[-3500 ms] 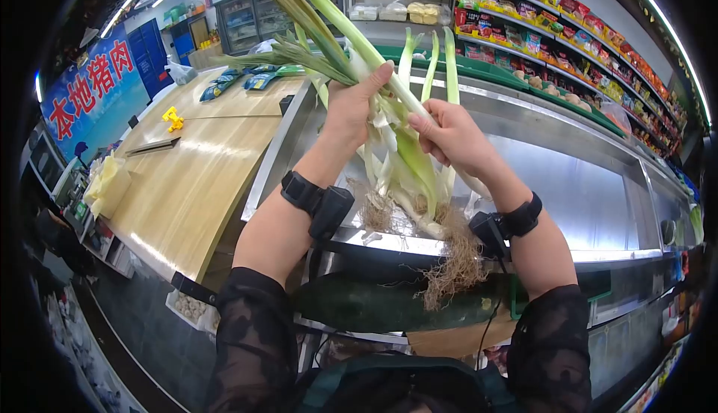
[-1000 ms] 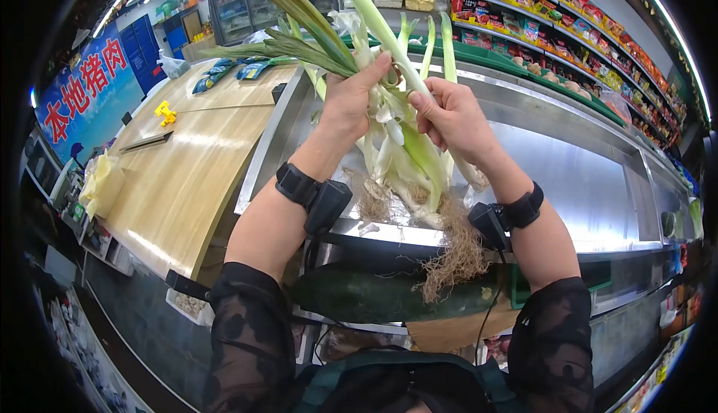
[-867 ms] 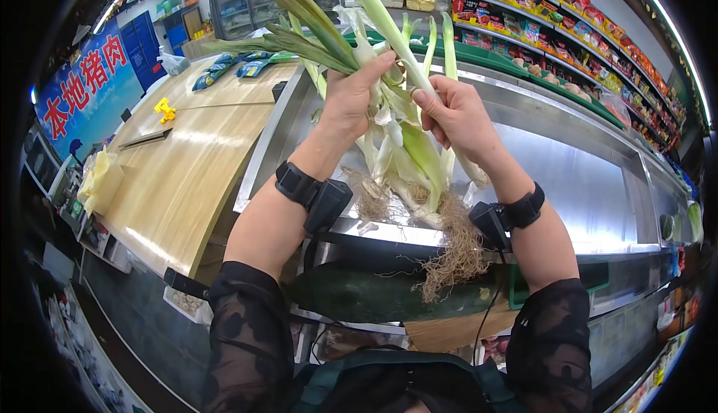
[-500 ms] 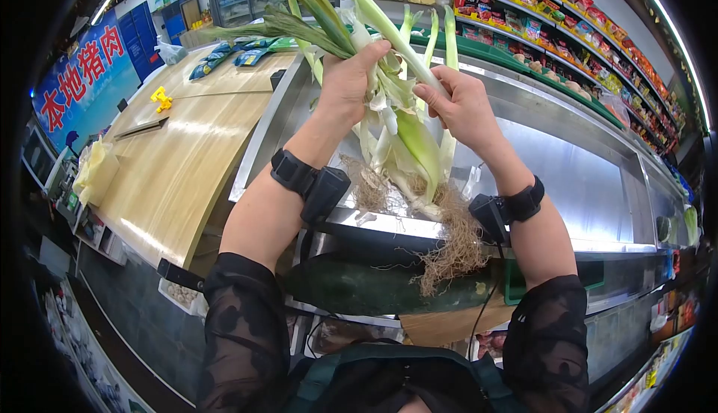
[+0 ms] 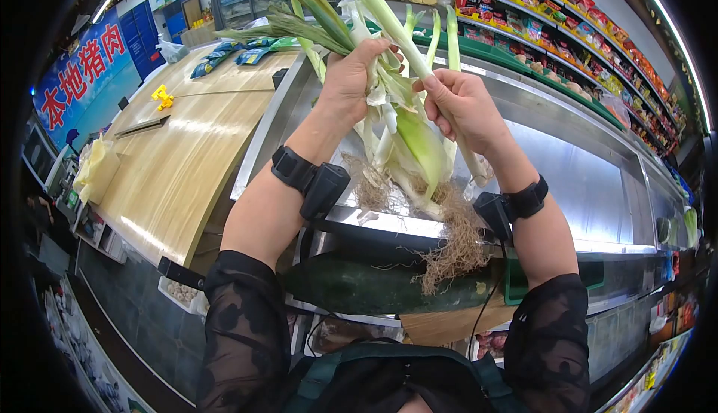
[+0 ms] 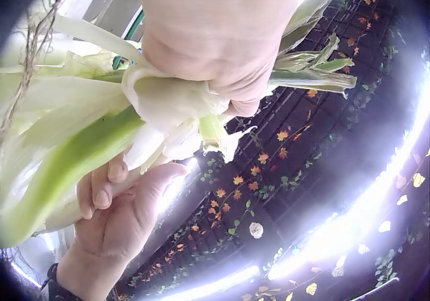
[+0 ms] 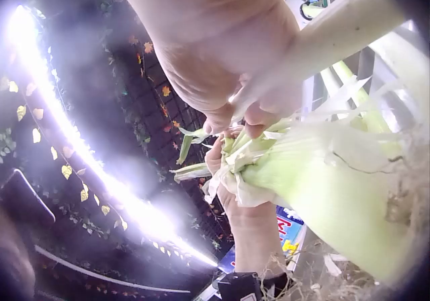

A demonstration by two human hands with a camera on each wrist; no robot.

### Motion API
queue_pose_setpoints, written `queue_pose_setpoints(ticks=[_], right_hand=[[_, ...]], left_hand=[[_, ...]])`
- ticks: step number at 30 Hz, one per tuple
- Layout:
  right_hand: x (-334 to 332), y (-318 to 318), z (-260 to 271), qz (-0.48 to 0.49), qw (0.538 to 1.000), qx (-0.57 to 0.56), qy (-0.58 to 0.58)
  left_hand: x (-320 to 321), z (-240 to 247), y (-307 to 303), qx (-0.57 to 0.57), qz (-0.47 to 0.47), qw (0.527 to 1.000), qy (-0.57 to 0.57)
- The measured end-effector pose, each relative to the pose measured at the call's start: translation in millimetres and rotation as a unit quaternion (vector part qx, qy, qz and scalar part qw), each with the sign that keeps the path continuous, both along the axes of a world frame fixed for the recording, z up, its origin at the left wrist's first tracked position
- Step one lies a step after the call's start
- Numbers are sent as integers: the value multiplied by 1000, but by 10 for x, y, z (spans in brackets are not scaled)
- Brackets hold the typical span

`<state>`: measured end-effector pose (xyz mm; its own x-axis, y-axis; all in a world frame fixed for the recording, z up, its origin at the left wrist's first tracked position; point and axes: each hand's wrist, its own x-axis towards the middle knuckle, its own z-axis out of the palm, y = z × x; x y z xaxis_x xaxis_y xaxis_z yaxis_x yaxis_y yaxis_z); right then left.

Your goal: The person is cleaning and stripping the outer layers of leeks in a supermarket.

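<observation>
In the head view, my left hand grips a bundle of leeks and loose, torn outer leaves, with drooping dark green tops pointing away to the left. My right hand pinches one pale leek between thumb and curled fingers; its lower end comes out beneath that hand. Pale peeled skins bunch just below the left hand in the right wrist view. A broad light-green leaf hangs there too. Below both hands, brown roots spill over the tray's front edge.
More leeks lie in the steel tray. To the left is a wooden counter with a yellow object and blue packets. A large dark green gourd lies below the tray. Packaged goods line the shelves behind.
Over the last seconds, more loose pale skin has gathered under my left hand. The right hand keeps its leek, which has shifted slightly. The head view has tilted a little.
</observation>
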<state>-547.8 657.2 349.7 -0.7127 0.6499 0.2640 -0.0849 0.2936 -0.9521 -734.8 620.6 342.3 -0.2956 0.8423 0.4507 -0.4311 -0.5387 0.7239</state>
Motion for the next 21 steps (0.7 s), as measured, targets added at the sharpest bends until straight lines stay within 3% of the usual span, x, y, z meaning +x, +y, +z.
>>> queue_pose_setpoints(ticks=[2, 6, 12, 21], right_hand=[[0, 4, -7, 13, 1000, -18, 8], [-6, 19, -22, -2, 1000, 3, -12], [-26, -32, -33, -20, 994, 87, -63], [-24, -80, 6, 26, 998, 34, -50]], left_hand=[[-21, -13, 25, -43, -63, 996, -52], [-2, -22, 23, -36, -57, 997, -35], [20, -21, 27, 18, 26, 998, -47], [95, -7, -28, 44, 74, 994, -69]])
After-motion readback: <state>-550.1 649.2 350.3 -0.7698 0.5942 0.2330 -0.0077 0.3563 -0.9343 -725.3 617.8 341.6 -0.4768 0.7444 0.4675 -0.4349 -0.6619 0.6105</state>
